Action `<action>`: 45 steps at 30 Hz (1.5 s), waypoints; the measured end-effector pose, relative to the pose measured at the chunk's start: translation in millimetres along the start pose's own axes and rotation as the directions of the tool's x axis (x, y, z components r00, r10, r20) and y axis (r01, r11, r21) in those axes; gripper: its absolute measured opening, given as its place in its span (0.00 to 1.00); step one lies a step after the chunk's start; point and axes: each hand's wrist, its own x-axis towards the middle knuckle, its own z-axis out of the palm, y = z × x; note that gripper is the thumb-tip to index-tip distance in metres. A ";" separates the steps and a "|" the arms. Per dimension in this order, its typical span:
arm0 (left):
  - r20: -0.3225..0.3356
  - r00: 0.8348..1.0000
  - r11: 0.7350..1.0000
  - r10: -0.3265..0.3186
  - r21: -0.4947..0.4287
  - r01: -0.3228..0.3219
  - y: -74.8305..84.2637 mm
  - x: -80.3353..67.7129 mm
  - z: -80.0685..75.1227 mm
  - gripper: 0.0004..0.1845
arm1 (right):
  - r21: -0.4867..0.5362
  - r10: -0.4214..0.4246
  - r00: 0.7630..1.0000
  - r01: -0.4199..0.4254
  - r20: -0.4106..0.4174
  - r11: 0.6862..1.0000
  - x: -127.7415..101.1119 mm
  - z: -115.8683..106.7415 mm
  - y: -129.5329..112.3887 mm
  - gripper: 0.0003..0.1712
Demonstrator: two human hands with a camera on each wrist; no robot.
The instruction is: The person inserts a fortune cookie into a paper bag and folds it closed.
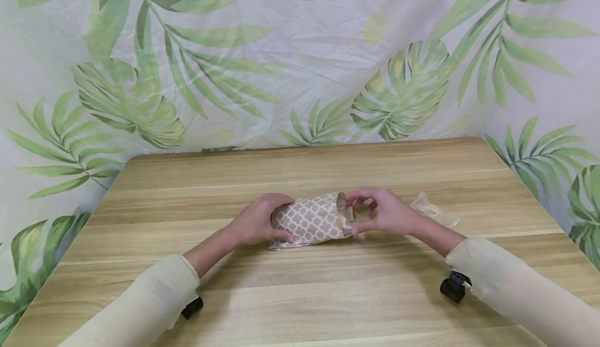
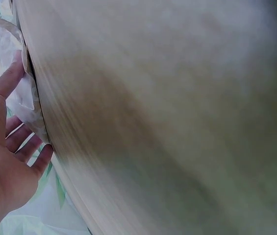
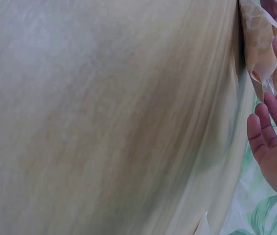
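Lying on its side near the middle of the table [image 1: 300, 295], the patterned paper bag [image 1: 311, 221] has its closed end at 9 o'clock and its open mouth at 3 o'clock. The left hand [image 1: 257, 221] grips the closed end, fingers curled over the top edge and thumb along the near side. In the left wrist view that hand [image 2: 3, 161] shows fingers slightly apart against the paper [image 2: 15, 88], with the tabletop a blur over the rest of the picture. The right hand [image 1: 382, 212] is at the bag's mouth, thumb and fingertips pinching the rim and holding it apart. In the right wrist view its fingers [image 3: 268, 127] lie close together beside the brown paper edge [image 3: 258, 44]. A crumpled clear wrapper [image 1: 433, 210] lies on the table at 3 o'clock from the right hand, just behind its wrist. A leaf-print cloth [image 1: 300, 60] hangs behind the table at 12 o'clock. Both forearms wear pale sleeves [image 1: 520, 289].
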 end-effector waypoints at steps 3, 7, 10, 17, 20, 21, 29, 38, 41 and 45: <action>0.005 1.000 1.000 -0.001 0.001 0.001 0.6 0.4 -0.2 0.47 | 0.000 0.002 1.000 -0.002 -0.004 1.000 1.4 2.0 -1.0 0.41; 0.011 1.000 1.000 -0.002 -0.011 0.002 2.5 0.5 -1.6 0.49 | 0.001 0.012 1.000 -0.012 -0.014 1.000 2.9 4.5 -3.2 0.39; 0.015 1.000 1.000 0.004 -0.014 -0.003 3.0 0.5 -1.7 0.50 | 0.009 0.025 0.999 -0.025 -0.021 1.000 3.1 6.5 -4.3 0.38; 0.032 0.998 0.998 0.050 0.047 -0.051 2.6 -0.3 0.1 0.58 | 0.014 0.033 0.999 -0.033 -0.022 0.999 2.4 9.3 -4.2 0.35; 0.036 0.998 0.996 0.056 0.068 -0.059 3.1 -0.9 0.8 0.59 | 0.007 0.036 0.999 -0.036 -0.021 0.999 2.4 9.8 -3.6 0.36; 0.035 0.998 0.996 0.055 0.071 -0.057 3.3 -1.1 1.0 0.59 | 0.005 0.037 0.999 -0.037 -0.024 0.999 2.4 10.1 -3.8 0.36; 0.023 0.999 0.997 0.041 0.070 -0.042 5.8 -1.8 1.1 0.58 | -0.023 0.045 0.997 -0.047 -0.067 0.999 3.6 13.4 -5.7 0.36; 0.008 0.998 0.996 0.059 0.063 -0.059 4.0 -2.2 1.0 0.57 | -0.017 0.066 0.993 -0.068 -0.097 0.998 4.4 17.4 -5.1 0.37; 0.012 0.998 0.996 0.055 0.065 -0.056 4.3 -2.4 0.6 0.57 | -0.019 0.078 0.993 -0.080 -0.091 0.997 4.7 17.6 -5.1 0.38; 0.018 0.999 0.997 0.049 0.066 -0.050 4.7 -2.3 0.4 0.58 | -0.015 0.064 0.997 -0.065 -0.050 0.998 4.7 14.3 -5.1 0.36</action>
